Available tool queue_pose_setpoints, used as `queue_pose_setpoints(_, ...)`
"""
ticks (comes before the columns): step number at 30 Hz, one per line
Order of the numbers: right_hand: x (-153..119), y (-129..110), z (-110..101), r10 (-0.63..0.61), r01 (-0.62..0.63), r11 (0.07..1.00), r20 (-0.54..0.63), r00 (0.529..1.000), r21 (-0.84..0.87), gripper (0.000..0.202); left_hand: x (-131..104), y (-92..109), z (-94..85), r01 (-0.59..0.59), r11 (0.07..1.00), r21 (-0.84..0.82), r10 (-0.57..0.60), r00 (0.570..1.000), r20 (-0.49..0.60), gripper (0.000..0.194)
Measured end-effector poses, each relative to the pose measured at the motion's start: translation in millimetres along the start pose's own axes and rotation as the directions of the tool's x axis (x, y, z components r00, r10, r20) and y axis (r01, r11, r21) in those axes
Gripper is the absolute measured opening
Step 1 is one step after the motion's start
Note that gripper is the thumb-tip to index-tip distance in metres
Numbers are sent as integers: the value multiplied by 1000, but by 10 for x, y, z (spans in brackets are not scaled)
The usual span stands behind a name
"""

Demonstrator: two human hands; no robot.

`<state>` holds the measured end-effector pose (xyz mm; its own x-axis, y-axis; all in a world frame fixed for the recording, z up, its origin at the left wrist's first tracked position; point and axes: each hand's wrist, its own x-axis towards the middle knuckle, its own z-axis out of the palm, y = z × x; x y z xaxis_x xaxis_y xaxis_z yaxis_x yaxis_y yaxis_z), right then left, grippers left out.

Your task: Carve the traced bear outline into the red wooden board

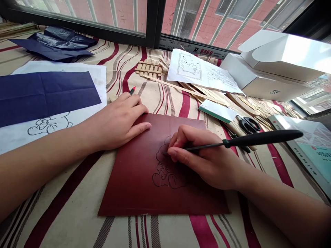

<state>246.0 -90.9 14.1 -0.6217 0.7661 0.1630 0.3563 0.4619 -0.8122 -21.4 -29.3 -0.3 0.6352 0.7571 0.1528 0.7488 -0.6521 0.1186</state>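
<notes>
A reddish-brown board (134,165) lies on the striped cloth, bearing a dark outline drawing of a bear-like figure (162,172). My left hand (124,119) rests flat across the board's upper left edge, fingers stretched out and holding nothing. Pinched in my right hand (199,151) is a slim carving tool (261,138) with a black handle and a thin metal shaft. Its tip is at the figure's upper part, near my fingertips, which partly hide the drawing. Just beyond my left fingers shows a red-tipped pen (132,90).
Dark blue sheets (46,93) cover a white paper (103,82) with a drawing at left. Behind are wooden sticks (152,68), a printed sheet (191,67) and a window. Scissors (249,124), a small box (218,111), a book (307,144) and a white box (271,84) lie right.
</notes>
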Motion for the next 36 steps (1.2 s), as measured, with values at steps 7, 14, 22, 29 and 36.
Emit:
queue_pose_setpoints(7, 0, -13, -1, 9, -9, 1000, -24, 1000, -13, 23, -1, -8, 4, -6, 1000, 2, 6, 1000, -4, 54)
queue_pose_setpoints(14, -7, -2, 14, 15, -15, 1000, -32, 999, 0, 22, -2, -17, -1, 12, 999, -30, -11, 1000, 5, 50)
queue_pose_setpoints(22, 7, -11, 6, 28, -28, 1000, -20, 999, -7, 23, -11, -34, 30, -2, 1000, -22, 1, 1000, -19, 49)
queue_pose_setpoints(29, 11, 7, -6, 10, -10, 1000, 1, 1000, 8, 23, -14, -37, 41, -21, 1000, 3, 21, 999, -38, 52)
queue_pose_setpoints(36, 6, -9, 1, 47, -47, 999, -1, 999, 23, 23, -8, -22, -4, -18, 1000, -20, 18, 1000, -13, 50)
